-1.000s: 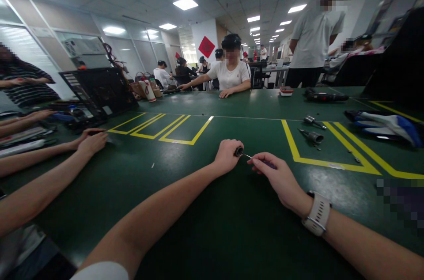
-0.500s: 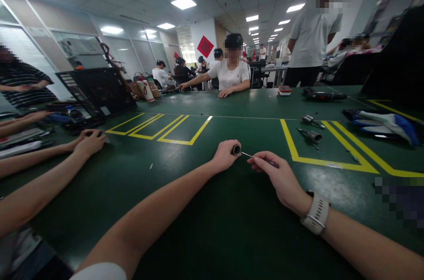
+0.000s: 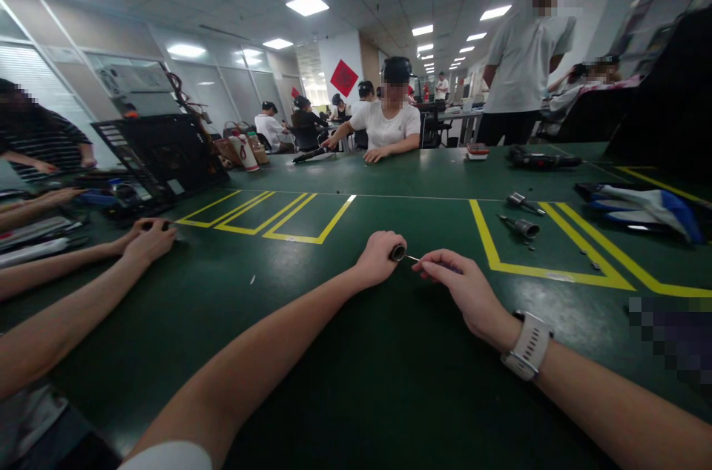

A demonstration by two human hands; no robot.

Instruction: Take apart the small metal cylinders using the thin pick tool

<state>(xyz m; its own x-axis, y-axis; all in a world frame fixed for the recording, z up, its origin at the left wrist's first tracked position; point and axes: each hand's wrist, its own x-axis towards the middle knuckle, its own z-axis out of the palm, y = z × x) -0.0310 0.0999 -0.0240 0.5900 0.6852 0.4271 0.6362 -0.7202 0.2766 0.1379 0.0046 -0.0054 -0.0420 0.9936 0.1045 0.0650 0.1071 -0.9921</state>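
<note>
My left hand (image 3: 378, 259) is closed around a small dark cylindrical part (image 3: 397, 253), held just above the green table (image 3: 345, 381). My right hand (image 3: 466, 288), with a white watch on the wrist, pinches a thin screwdriver (image 3: 414, 259) whose metal tip points into the end of that part. The screwdriver's handle is mostly hidden inside my fingers. Both hands meet near the middle of the table.
Yellow tape boxes (image 3: 272, 214) mark the table. Two metal parts (image 3: 523, 227) and small screws lie in the right box, a blue-white object (image 3: 645, 207) beyond. A neighbour's arms (image 3: 83, 262) rest at left by a black case (image 3: 161, 155). People sit and stand opposite.
My hands have barely moved; the right hand shifted slightly up and left on the screwdriver. The seated person opposite lifted a dark tool.
</note>
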